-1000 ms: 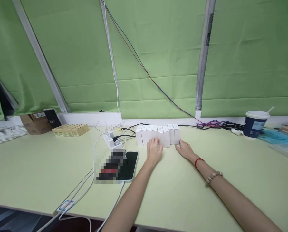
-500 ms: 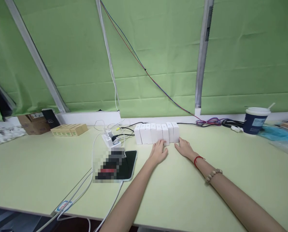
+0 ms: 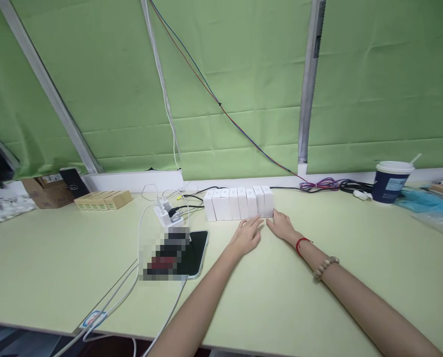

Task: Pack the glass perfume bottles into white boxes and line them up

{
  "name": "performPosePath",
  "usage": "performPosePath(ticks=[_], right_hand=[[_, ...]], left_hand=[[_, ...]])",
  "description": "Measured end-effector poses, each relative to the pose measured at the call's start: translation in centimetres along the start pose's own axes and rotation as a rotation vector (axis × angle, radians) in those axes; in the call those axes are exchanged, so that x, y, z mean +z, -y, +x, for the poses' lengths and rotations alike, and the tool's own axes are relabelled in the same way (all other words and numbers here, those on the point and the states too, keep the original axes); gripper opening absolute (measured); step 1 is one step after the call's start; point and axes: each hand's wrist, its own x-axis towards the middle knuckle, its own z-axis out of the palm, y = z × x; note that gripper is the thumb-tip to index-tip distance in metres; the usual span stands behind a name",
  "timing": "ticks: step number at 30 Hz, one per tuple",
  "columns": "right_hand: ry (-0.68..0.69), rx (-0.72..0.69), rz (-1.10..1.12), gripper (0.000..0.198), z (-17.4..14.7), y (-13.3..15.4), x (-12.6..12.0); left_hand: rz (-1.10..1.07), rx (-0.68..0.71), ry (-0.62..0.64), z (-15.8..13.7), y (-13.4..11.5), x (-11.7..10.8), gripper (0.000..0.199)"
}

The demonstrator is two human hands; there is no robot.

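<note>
A row of several small white boxes (image 3: 234, 204) stands upright, side by side, on the pale table. My left hand (image 3: 247, 235) lies palm down before the right half of the row, fingers outstretched, fingertips at the lower front of the boxes. At the row's right end is my right hand (image 3: 283, 227), its fingers reaching along the side of the last box and its thumb apart in front. Neither hand is wrapped around anything. A red string and a beaded bracelet circle the right wrist and forearm.
Left of my arms lies a tablet-like device (image 3: 195, 253), partly pixelated, with a white cable. Behind it sits a power strip (image 3: 168, 216) with plugs. Yellow boxes (image 3: 103, 200) and a brown carton (image 3: 50, 192) stand far left; a lidded cup (image 3: 391, 183) stands right.
The boxes' front edges now line up more evenly; one that stuck out has moved back. My left hand has shifted slightly right along the row. The right hand stays at the end.
</note>
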Motion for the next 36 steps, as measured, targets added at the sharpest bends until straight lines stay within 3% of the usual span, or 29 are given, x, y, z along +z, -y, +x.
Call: performPosePath(ticks=[8, 13, 19, 24, 29, 36], right_hand=[[0.007, 0.022, -0.003, 0.039, -0.1, 0.4, -0.1], [0.016, 0.027, 0.009, 0.039, -0.1, 0.5, -0.4], [-0.002, 0.028, 0.024, 0.049, -0.2, 0.6, -0.4], [-0.122, 0.011, 0.054, 0.073, -0.4, 0.9, -0.6], [-0.308, -0.013, 0.071, 0.069, -0.4, 1.5, -1.5], [-0.189, -0.032, 0.081, 0.061, -0.2, 2.2, -2.3]], left_hand=[[-0.007, -0.158, 0.157, 0.3, 0.4, 0.3, 0.054], [-0.023, -0.231, 0.188, 0.4, 0.6, 0.2, 0.063], [-0.011, -0.244, 0.161, 0.4, 0.6, 0.2, 0.060], [-0.024, -0.244, 0.156, 0.3, 0.5, 0.2, 0.057], [-0.097, -0.224, 0.196, 0.1, 0.3, 0.0, 0.055], [-0.059, -0.234, 0.187, 0.1, -0.1, 0.0, 0.053]])
